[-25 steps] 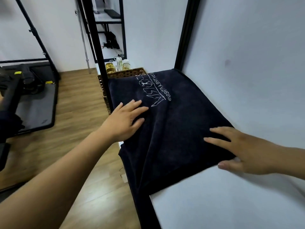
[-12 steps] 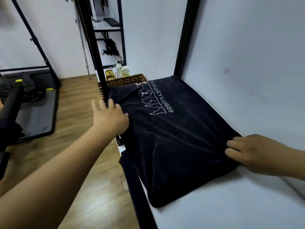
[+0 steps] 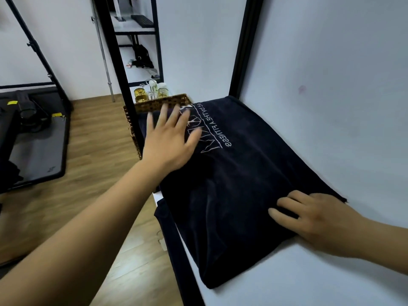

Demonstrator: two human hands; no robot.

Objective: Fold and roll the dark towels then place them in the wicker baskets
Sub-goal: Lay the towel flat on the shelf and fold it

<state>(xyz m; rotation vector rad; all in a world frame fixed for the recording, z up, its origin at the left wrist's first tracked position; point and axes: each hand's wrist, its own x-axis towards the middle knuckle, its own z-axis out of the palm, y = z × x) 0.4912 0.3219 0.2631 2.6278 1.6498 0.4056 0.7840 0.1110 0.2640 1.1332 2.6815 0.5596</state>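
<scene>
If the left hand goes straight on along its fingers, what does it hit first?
Probably the near rim of the wicker basket, just past the fingertips of the left hand at the dark towel's far edge. The hand is blurred, so its height is uncertain.

The dark towel (image 3: 242,184) looks like soft plush cloth, totally matt with a short velvety nap and pale stitched-looking lettering, while the shelf board (image 3: 287,272) is plain white, smooth and matt, kinda like laminate. The wicker basket (image 3: 159,103) is rough brown weave, and the shelf post (image 3: 245,40) reads as smooth black metal with a faint sheen. The jars (image 3: 140,95) are clear glossy glass, and the floor (image 3: 95,151) is wood-look plank with a slight satin shine.
</scene>
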